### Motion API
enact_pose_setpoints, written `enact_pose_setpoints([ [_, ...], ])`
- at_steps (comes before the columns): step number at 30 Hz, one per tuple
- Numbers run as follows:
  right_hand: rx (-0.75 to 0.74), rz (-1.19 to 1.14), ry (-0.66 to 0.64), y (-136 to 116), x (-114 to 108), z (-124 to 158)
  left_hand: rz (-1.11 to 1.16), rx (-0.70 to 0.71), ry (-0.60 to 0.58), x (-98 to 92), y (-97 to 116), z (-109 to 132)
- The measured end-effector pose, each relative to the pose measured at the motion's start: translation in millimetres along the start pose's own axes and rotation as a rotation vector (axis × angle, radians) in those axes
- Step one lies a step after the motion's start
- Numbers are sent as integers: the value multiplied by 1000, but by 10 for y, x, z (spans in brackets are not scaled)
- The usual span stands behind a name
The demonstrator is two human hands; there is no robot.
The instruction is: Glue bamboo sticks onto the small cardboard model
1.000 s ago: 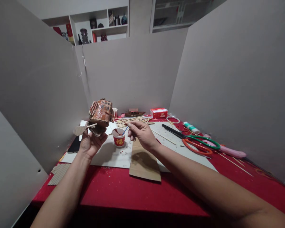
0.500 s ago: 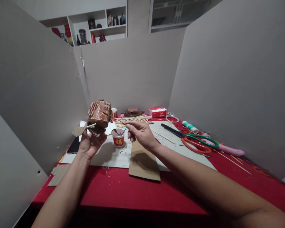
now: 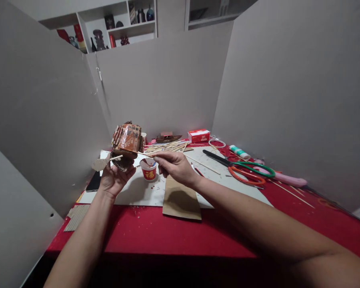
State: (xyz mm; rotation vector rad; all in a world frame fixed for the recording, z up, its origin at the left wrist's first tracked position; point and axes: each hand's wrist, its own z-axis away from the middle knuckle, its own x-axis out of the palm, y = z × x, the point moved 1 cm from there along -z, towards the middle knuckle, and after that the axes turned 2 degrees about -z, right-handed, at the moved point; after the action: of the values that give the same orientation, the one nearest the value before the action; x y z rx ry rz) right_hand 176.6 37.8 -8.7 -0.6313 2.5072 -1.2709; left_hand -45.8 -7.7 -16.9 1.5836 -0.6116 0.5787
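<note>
My left hand [image 3: 112,183] holds up a small brown cardboard model [image 3: 129,137] from below. Its rounded body is glossy, as if wet, with dark printed marks. A pale paddle-shaped cardboard piece [image 3: 101,163] and a short light stick [image 3: 116,158] jut out at its lower left. Between thumb and fingers, my right hand [image 3: 177,166] pinches a thin wooden stick [image 3: 145,155], its tip at the model's lower right edge. Below the stick stands a red paper cup [image 3: 149,171] with brown stuff on its inner wall and a blue stick [image 3: 154,163] in it.
A white board [image 3: 129,198] and brown cardboard sheet [image 3: 182,202] lie on the red cloth [image 3: 180,238]. Large scissors [image 3: 246,170] lie right, a phone [image 3: 93,182] left. Behind are wooden sticks [image 3: 171,146], a model boat [image 3: 167,137] and a red box [image 3: 199,135]. Grey partitions [image 3: 162,80] enclose the table.
The stick's tip has moved from the front of the model's body down to its lower right edge. My right hand has shifted slightly left. The whole view has tilted a little.
</note>
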Motion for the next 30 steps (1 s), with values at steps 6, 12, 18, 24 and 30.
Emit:
enact_pose_setpoints([
  [6, -36, -20, 56, 59, -83, -64, 4, -9, 5, -15, -11, -15],
  [12, -5, 11, 8, 35, 2, 11, 17, 4, 11, -65, -3, -29],
  [18, -58, 12, 123, 89, -72, -41, 59, -8, 45, -59, 0, -15],
  [24, -58, 51, 92, 159, -9, 29, 58, 15, 93, -34, 4, -15],
  [30, -46, 55, 98, 185, -8, 43, 73, 45, 86, -14, 17, -4],
])
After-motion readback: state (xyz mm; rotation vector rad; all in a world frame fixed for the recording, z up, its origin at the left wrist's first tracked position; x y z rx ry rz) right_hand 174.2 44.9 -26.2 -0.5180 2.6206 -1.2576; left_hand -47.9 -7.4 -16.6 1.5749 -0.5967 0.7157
